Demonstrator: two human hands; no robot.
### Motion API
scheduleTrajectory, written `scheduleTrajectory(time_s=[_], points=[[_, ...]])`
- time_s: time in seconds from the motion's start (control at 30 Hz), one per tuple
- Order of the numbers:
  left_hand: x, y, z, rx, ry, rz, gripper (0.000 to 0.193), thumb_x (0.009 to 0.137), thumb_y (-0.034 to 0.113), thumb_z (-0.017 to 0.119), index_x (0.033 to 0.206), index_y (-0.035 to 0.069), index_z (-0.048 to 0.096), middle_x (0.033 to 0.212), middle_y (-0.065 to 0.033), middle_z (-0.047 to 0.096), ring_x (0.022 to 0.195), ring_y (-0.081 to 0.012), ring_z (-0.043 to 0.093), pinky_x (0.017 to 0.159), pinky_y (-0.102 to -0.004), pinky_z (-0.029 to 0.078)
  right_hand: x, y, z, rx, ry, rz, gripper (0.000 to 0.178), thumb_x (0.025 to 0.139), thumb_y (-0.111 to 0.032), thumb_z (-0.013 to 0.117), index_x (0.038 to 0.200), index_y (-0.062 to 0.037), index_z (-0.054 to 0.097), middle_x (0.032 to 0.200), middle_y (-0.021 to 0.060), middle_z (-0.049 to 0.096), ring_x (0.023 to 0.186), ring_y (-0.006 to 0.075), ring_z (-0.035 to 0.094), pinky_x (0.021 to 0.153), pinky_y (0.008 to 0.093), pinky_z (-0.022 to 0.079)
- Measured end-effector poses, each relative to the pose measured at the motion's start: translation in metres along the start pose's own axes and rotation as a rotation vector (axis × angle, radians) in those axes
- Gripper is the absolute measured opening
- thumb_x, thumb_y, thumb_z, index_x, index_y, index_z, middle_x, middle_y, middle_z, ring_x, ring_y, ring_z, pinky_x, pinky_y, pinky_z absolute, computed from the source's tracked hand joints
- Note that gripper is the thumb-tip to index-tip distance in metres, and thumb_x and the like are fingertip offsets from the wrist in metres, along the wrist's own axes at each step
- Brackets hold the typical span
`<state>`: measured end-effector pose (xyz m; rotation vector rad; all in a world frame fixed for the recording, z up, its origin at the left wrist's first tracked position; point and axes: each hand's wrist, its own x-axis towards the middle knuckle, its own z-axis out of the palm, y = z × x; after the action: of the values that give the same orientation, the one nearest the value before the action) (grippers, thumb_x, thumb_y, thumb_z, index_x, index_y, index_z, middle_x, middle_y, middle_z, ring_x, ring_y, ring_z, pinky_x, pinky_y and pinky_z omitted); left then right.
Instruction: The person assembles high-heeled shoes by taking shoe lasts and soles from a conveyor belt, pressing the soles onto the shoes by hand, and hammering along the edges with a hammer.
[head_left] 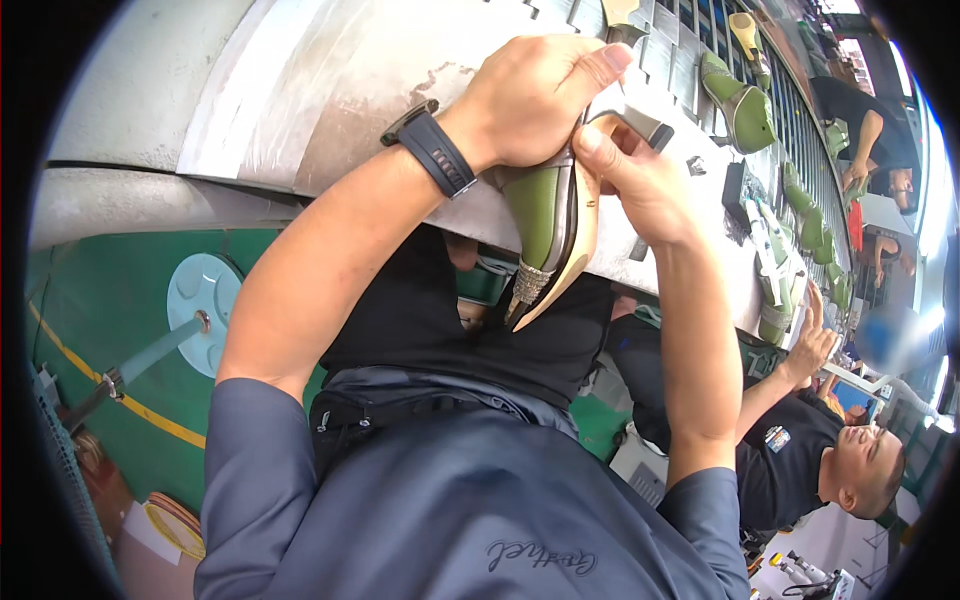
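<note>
A green pointed-toe shoe is held over the edge of the work surface, toe pointing down toward me. A sparkling band crosses its toe. Along its right side runs a beige sole, with a dark strip between sole and upper. A pale heel with a dark tip sticks out near the right fingers. My left hand, with a black watch on its wrist, is closed around the back of the shoe. My right hand grips the sole by the heel, thumb pressed on it. Some left fingers are hidden.
A metal work surface meets a slatted conveyor carrying several green shoes. A co-worker sits at the right, hand near another shoe. A blue round stool stands at the left on the green floor.
</note>
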<state>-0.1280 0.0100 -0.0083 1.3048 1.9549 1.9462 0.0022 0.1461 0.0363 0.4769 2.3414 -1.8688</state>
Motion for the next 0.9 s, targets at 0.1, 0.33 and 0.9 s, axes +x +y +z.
scheduleTrajectory(time_s=[0.1,0.33,0.9], points=[[0.004,0.005,0.0,0.028,-0.024,-0.018,0.052,0.113,0.042,0.046,0.106,-0.002,0.074,0.085,-0.0117,0.074,0.079,-0.0185,0.068,0.077,-0.0331,0.054,0.002,0.014,0.002,0.084,0.102,0.021,0.052,0.094,-0.049,0.079,0.117,-0.0034,0.068,0.101,0.001,0.069,0.091,0.0092,0.062,0.083,0.0261,0.05],[0.006,-0.002,0.003,0.076,-0.059,-0.061,0.054,0.113,0.045,0.046,0.105,0.0,0.075,0.082,-0.0108,0.072,0.077,-0.0168,0.067,0.077,-0.0322,0.054,-0.007,0.013,0.017,0.112,0.14,0.008,0.056,0.097,-0.037,0.078,0.133,0.0034,0.063,0.109,0.0088,0.071,0.098,0.0137,0.067,0.092,0.0326,0.055],[0.005,-0.002,-0.006,0.057,-0.123,-0.008,0.052,0.109,0.05,0.056,0.111,0.001,0.074,0.084,-0.004,0.069,0.079,-0.0098,0.063,0.074,-0.027,0.052,-0.016,0.008,0.024,0.23,0.051,-0.138,0.057,0.09,-0.033,0.085,0.129,0.0036,0.066,0.105,0.0123,0.076,0.094,0.0145,0.072,0.085,0.0301,0.058]])
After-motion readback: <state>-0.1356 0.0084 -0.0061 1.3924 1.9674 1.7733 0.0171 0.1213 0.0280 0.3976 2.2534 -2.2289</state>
